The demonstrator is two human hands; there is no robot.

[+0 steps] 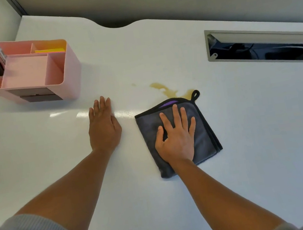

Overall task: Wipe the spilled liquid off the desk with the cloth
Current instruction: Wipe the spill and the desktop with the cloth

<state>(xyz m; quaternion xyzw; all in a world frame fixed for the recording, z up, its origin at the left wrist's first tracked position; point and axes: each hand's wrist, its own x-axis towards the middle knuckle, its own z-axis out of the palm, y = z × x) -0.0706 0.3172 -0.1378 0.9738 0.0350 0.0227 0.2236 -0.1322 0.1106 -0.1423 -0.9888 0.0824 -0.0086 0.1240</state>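
Both hands lie flat, fingers straight: my right hand [176, 138] presses the folded grey black-edged cloth [203, 138] beside the brown spilled liquid [164, 89]; my left hand [104, 126] rests on the white table [255, 119]

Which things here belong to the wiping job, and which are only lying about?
Belongs to the job:
- grey cloth, under the right hand
- brown spill
- white desk
- left hand, flat on the desk

Only lying about:
- pink desk organiser
- cable slot
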